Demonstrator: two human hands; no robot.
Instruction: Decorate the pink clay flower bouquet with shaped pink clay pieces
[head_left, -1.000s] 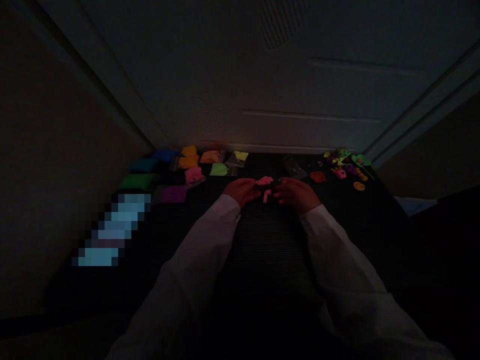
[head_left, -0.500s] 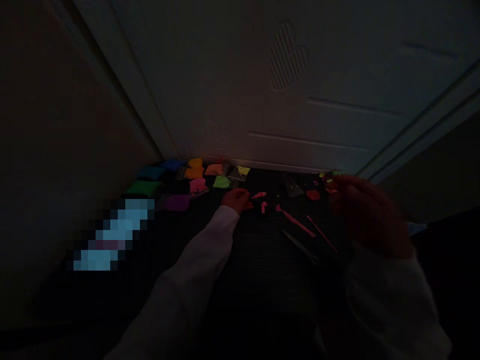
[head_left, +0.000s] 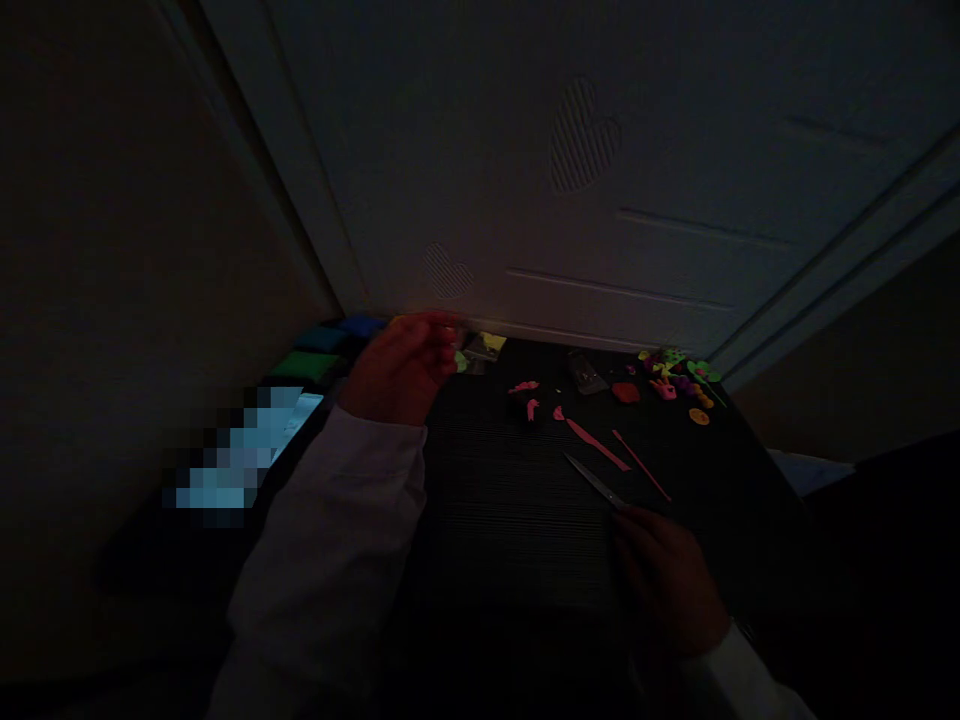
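Note:
My left hand (head_left: 401, 370) is raised in front of the colored packets, with its fingers curled together at the tips. Whatever is between them is too dark and small to make out. At the table's near right, my right hand (head_left: 671, 580) is closed over the handle end of a pair of scissors (head_left: 592, 480), whose blades point away to the left. Beyond the blades lie a flat pink strip (head_left: 596, 445) and a thinner pink strip (head_left: 643, 466). A dark lump with pink pieces (head_left: 532, 410) sits farther left. The scissors' handles are hidden under my hand.
Green (head_left: 307, 367) and blue packets line the back left, near a lit, blurred screen (head_left: 240, 450). A clear packet (head_left: 586, 372), a red lump (head_left: 626, 392) and several small colored flower-like shapes (head_left: 701, 372) lie at the back right. A white panel with hearts (head_left: 585, 135) rises behind the dark table.
My left hand has moved up and left, away from the dark lump toward the packets. My right hand has come down from the back right onto the scissors, uncovering the colored shapes.

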